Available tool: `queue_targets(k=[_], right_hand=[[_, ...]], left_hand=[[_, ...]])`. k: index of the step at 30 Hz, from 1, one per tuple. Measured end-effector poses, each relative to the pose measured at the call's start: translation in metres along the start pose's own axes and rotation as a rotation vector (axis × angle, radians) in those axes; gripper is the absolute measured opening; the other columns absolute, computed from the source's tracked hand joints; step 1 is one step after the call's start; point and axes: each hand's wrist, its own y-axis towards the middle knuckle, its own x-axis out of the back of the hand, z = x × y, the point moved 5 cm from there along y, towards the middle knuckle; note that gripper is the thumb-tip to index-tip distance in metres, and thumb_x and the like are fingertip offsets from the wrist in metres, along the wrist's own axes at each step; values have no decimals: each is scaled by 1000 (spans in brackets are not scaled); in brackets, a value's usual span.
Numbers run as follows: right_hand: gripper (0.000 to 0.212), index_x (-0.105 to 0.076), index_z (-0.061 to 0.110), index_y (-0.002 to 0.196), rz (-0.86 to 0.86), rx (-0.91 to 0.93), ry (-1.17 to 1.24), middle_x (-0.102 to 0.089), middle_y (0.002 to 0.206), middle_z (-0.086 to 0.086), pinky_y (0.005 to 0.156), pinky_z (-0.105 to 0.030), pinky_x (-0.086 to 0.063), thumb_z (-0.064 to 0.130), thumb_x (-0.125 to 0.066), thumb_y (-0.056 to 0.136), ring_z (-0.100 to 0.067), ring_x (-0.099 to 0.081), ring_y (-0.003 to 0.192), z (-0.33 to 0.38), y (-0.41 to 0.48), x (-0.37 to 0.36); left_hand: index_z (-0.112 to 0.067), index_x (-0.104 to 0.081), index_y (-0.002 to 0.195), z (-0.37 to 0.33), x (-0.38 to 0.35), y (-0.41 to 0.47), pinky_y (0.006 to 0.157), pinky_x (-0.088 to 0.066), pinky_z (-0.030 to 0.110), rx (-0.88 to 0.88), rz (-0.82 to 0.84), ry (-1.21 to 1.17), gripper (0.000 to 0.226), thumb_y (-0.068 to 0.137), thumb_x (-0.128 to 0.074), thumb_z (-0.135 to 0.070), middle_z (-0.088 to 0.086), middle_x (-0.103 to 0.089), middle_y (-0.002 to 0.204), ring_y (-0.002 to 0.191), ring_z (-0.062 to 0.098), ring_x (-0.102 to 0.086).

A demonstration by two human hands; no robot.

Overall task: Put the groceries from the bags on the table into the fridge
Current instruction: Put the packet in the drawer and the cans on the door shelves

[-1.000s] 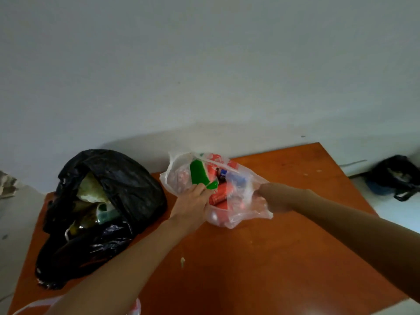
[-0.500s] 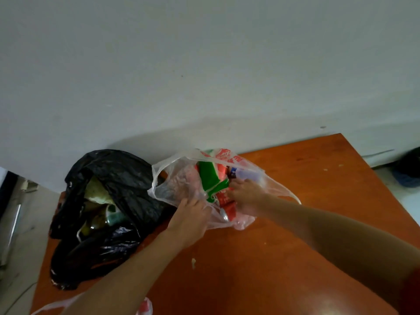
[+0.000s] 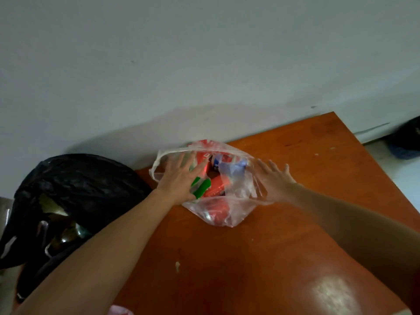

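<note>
A clear plastic bag [image 3: 218,214] lies on the orange-brown table [image 3: 306,169] near the wall, its mouth spread wide. Inside I see red packets [image 3: 216,187], a green-and-white packet [image 3: 202,188] and something blue and white [image 3: 229,164]. My left hand [image 3: 181,178] lies flat with straight fingers on the bag's left side, partly over the green packet. On the bag's right edge my right hand [image 3: 276,180] rests with fingers spread. A black plastic bag [image 3: 75,189] with items inside sits at the table's left end.
A grey-white wall runs close behind the table. On the floor at far right stands a dark bag [image 3: 406,142]. A bit of pink-and-white plastic [image 3: 119,310] shows at the bottom edge. A small scrap [image 3: 177,266] lies on the tabletop.
Both hands have let go of the clear bag's edges and now lie flat with spread fingers, the mouth pressed wider apart. The right hand came out of the bag to its right edge.
</note>
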Motion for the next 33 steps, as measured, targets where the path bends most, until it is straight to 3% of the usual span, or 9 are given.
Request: queue_targets(k=[2, 4, 7, 8, 12, 15, 20, 28, 33], right_hand=[[98, -13, 37, 150, -63, 1, 49, -16, 158, -1, 105, -63, -33, 64, -67, 72, -33, -22, 142, 1, -2, 7], [60, -42, 30, 141, -231, 43, 60, -34, 151, -1, 106, -51, -36, 36, -64, 86, -28, -31, 138, 12, -6, 27], [25, -68, 16, 112, -563, 311, 180, -64, 120, -4, 95, -46, -47, 18, -63, 88, -25, -57, 113, 47, -19, 58], [19, -68, 13, 106, -558, 429, 206, -66, 110, -4, 91, -45, -52, 15, -65, 87, -23, -62, 103, 63, -23, 60], [18, -62, 12, 109, -161, 573, 119, -62, 105, -2, 89, -37, -53, 18, -57, 93, -17, -59, 94, 122, -18, 34], [25, -60, 17, 111, -123, 499, 14, -63, 107, -2, 86, -40, -52, 32, -57, 91, -20, -59, 93, 136, -10, 13], [53, -50, 9, 129, -126, 441, -279, -55, 118, -15, 92, -51, -42, 28, -67, 82, -33, -50, 106, 149, -14, -8], [68, -38, 8, 135, -211, 375, -400, -54, 125, -11, 99, -48, -35, 35, -69, 81, -31, -44, 112, 148, -27, -12], [52, -43, 16, 122, -299, 311, -50, -60, 119, -3, 94, -42, -39, 45, -63, 83, -23, -52, 104, 111, -34, 0]], left_hand=[[-32, 12, 150, 2, -17, 4, 113, -13, 63, 18, 78, -59, 112, 74, -64, -64, 11, 7, 159, 146, 36, 2], [-33, 17, 149, 2, -30, 2, 112, -16, 64, 33, 128, -85, 121, 69, -70, -63, 9, 9, 159, 146, 35, 0], [-35, 19, 148, 1, -41, -1, 113, -16, 61, 91, 147, -194, 125, 67, -71, -66, 6, 13, 159, 146, 33, 0], [-35, 19, 148, -1, -43, -2, 112, -12, 60, 108, 144, -216, 124, 67, -70, -67, 5, 14, 159, 146, 32, 1], [-28, 1, 152, -6, -41, -11, 113, -20, 53, 157, 27, -285, 107, 76, -65, -63, 4, 4, 160, 146, 30, -9], [-22, -17, 151, -11, -32, -22, 112, -27, 45, 165, -92, -254, 79, 88, -53, -55, 6, -17, 156, 143, 26, -22], [-18, -49, 130, -12, -19, -31, 105, -31, 40, 181, -215, -183, 43, 93, -44, -38, 4, -44, 135, 125, 22, -42], [-13, -46, 124, -19, -21, -19, 99, -37, 40, 288, -192, -78, 51, 88, -49, -50, 6, -53, 119, 114, 24, -49], [-9, -43, 126, -22, -23, -12, 92, -39, 40, 334, -139, -15, 64, 81, -61, -50, 8, -53, 120, 111, 25, -50]])
